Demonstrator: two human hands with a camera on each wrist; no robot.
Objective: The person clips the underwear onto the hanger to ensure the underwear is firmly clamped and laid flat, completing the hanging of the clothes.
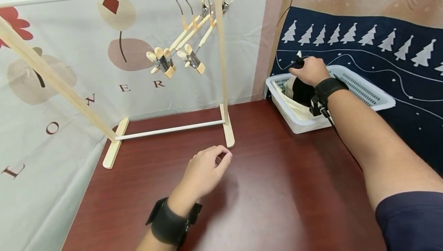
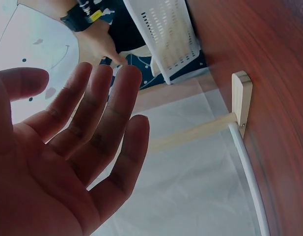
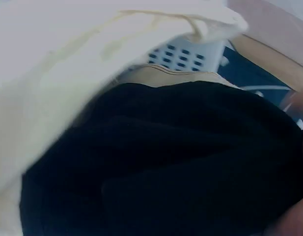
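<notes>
A: Well, the grip first: the right hand has its fingers curled round a fold of the black cloth garment, raised just above the white perforated plastic basket

B: And the garment's place?

A: Mostly in the basket, on cream fabric. Left hand holds nothing, fingers relaxed, over the dark red table, near the wooden rack's foot

B: Advice?

A: Lift straight up so the cream piece stays put; clip hangers hang well apart, to the left
</notes>
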